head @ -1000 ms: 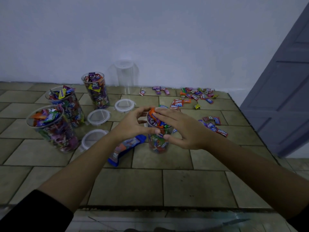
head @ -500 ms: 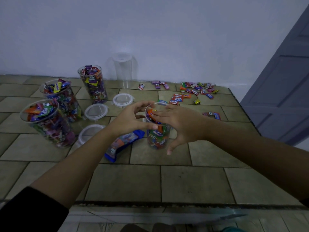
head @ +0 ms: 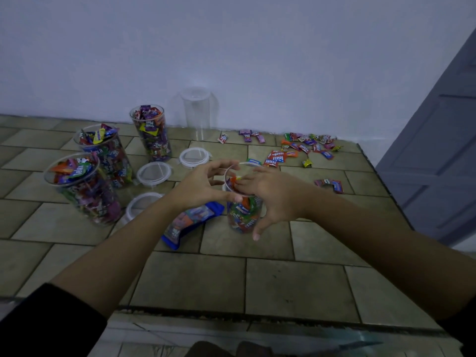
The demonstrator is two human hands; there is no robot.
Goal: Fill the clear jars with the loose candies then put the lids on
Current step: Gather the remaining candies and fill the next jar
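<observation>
We look down on a raised surface of brownish rectangular tiles (head: 296, 279) with dark grout, its front edge dropping to a paler floor (head: 154, 338). Behind it we see a plain white wall (head: 231, 47), and at right a grey panelled door (head: 438, 155). The light is dim and bluish.

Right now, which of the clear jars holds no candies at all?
The jar at the back, by the wall: it stands empty, while the other four hold coloured candies.

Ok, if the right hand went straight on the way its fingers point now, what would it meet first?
The right hand points left and down into the open clear jar, so the candies packed inside come first, probably the orange one near the rim. Depth inside is unclear.
</observation>
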